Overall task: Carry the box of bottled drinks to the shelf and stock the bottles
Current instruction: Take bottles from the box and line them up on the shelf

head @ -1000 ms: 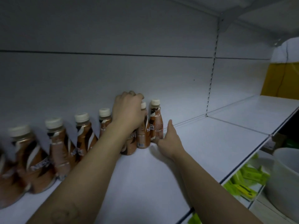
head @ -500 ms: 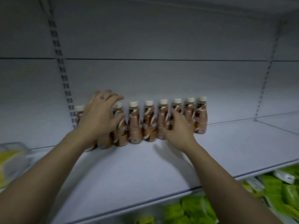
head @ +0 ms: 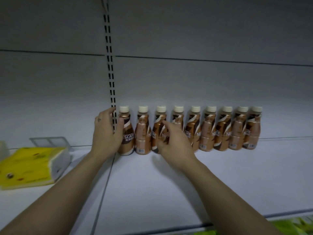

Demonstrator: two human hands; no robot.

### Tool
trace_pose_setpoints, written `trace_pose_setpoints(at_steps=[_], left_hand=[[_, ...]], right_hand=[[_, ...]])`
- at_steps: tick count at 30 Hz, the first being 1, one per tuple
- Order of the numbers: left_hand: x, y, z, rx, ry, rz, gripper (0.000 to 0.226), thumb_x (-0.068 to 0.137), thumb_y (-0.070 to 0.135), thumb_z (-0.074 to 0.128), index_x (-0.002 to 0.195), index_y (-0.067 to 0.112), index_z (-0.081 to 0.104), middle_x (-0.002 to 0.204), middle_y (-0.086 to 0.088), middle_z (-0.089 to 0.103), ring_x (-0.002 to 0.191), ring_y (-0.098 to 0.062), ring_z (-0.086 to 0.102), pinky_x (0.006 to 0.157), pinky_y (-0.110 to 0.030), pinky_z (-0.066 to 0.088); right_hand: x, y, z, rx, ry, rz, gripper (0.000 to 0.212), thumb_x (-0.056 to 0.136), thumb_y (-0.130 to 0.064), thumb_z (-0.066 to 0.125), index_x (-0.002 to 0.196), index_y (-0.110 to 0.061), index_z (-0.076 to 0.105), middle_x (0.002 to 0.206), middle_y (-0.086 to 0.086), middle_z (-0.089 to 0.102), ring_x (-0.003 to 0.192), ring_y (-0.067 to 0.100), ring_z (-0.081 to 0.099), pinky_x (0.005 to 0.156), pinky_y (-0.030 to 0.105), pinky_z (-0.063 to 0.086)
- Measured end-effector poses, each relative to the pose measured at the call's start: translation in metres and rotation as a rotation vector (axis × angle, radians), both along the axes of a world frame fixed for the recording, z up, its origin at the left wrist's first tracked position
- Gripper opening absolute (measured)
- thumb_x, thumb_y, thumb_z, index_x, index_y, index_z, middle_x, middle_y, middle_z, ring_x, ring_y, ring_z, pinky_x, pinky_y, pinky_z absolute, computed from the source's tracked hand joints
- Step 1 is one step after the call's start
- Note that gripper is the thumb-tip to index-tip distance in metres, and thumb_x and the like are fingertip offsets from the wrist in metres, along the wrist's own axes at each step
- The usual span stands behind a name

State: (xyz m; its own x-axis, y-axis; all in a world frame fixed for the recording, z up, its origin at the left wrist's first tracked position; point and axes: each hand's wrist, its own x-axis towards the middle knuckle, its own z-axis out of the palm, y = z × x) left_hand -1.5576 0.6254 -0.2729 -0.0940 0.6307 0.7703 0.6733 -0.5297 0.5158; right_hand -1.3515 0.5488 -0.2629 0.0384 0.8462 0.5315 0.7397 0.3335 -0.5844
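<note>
Several brown coffee bottles point(head: 208, 131) with cream caps stand upright in one row against the back wall of the white shelf point(head: 169, 189). My left hand point(head: 105, 133) lies flat against the left side of the leftmost bottle point(head: 126, 133), fingers straight and thumb on its label. My right hand point(head: 174, 141) hovers in front of the third bottle point(head: 159, 128) and the fourth, with fingers loosely bent, index and thumb touching the third bottle. It hides the fourth bottle's lower half. No box is in view.
A slotted metal upright point(head: 110, 73) runs down the back wall just left of the row. A yellow pack point(head: 28, 167) lies on the left shelf section before a wire divider point(head: 49, 141). Green packs point(head: 291, 224) show below the shelf's front edge.
The view has swung left along the row. My left hand slid off the bottles to the row's left end. My right hand moved left to the third bottle.
</note>
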Motion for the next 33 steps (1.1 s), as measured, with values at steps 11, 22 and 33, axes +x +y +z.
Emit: trace_pose_setpoints(at_steps=[11, 22, 33], left_hand=[[0.014, 0.005, -0.016, -0.087, -0.077, -0.078, 0.072, 0.080, 0.031, 0.070, 0.139, 0.026, 0.030, 0.133, -0.004, 0.042, 0.124, -0.020, 0.039, 0.097, -0.036, 0.036], [0.006, 0.017, -0.021, -0.144, -0.073, -0.066, 0.073, 0.070, 0.032, 0.080, 0.133, 0.027, 0.042, 0.111, 0.011, 0.041, 0.104, -0.006, 0.044, 0.092, -0.026, 0.036], [0.009, 0.007, -0.016, -0.233, -0.090, -0.069, 0.074, 0.075, 0.028, 0.078, 0.138, 0.021, 0.040, 0.126, 0.003, 0.045, 0.110, -0.007, 0.045, 0.096, -0.029, 0.039]], right_hand=[[-0.021, 0.020, -0.026, 0.060, -0.014, -0.037, 0.041, 0.088, -0.010, 0.057, 0.127, -0.021, 0.053, 0.120, -0.003, 0.057, 0.105, 0.015, 0.057, 0.094, 0.040, 0.049], [-0.002, 0.020, -0.042, -0.004, -0.060, 0.027, 0.053, 0.087, -0.017, 0.060, 0.137, -0.027, 0.045, 0.124, -0.006, 0.054, 0.110, 0.020, 0.054, 0.095, 0.044, 0.047], [-0.009, 0.022, -0.042, -0.057, -0.017, 0.157, 0.063, 0.088, -0.020, 0.062, 0.145, -0.029, 0.036, 0.132, -0.004, 0.052, 0.113, 0.015, 0.056, 0.097, 0.041, 0.049]])
